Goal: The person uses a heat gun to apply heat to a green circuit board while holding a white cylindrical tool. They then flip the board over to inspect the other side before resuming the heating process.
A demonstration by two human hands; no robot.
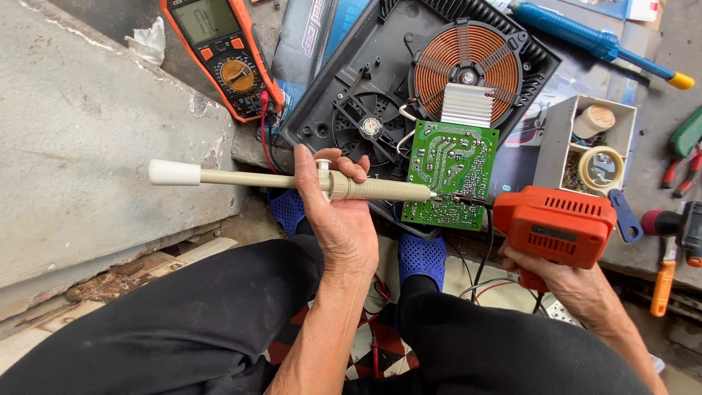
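Black plastic forms the biggest piece here: an opened induction cooker housing [351, 88] lies upside-down on the floor, with a copper coil [466, 69] and a small round fan [371, 126] showing inside. Next in size, an orange multimeter [223, 55] lies to its left, its red and black leads running down beside the housing's edge. A green circuit board [447, 175] stands tilted against the near edge of the housing, solder side toward the camera, with a ribbed aluminium heat sink [468, 106] above it.

An orange soldering gun [556, 223] is held in the right hand [563, 281], whose grip is wrapped tight round the handle from below; the gun's tip reaches left and touches the board's lower edge. The left hand [338, 212] holds a beige desoldering pump [292, 180] level, grip pressed closed round its barrel, thumb by the button, white plunger knob pointing left and nozzle meeting the board at the same spot as the gun's tip.

A small grey box [563, 132] with tape rolls sits right of the board. A blue pump [596, 40] lies further back. Pliers and screwdrivers [676, 219] lie at the far right.
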